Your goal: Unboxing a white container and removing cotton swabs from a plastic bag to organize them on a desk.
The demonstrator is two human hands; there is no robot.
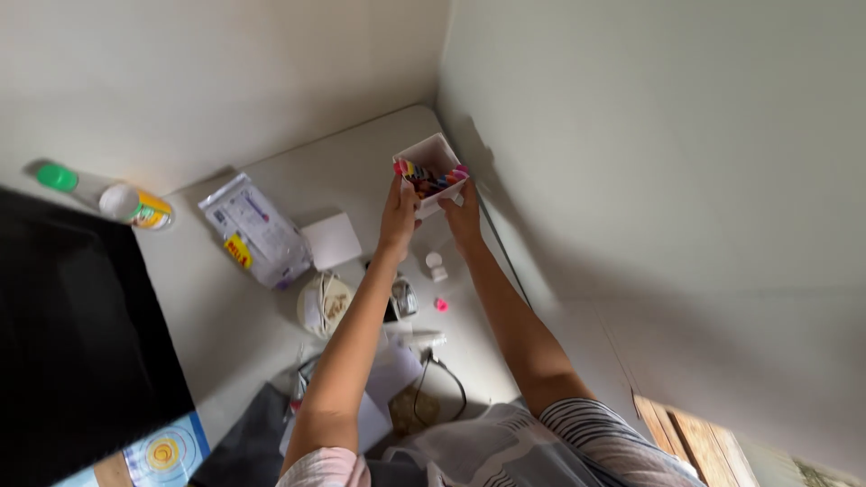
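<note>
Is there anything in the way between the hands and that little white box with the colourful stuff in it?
No, nothing is in the way. The left hand and the right hand both already touch the white box, one on each side, near the far corner of the table. The clutter lies nearer the person.

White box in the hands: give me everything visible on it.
The white box is small, square, open-topped, plastic-looking. It is tilted, its open mouth facing the camera, up by the far corner of the pale desk. Colourful pens fill it. The left hand grips its left side, the right hand its lower right edge.
</note>
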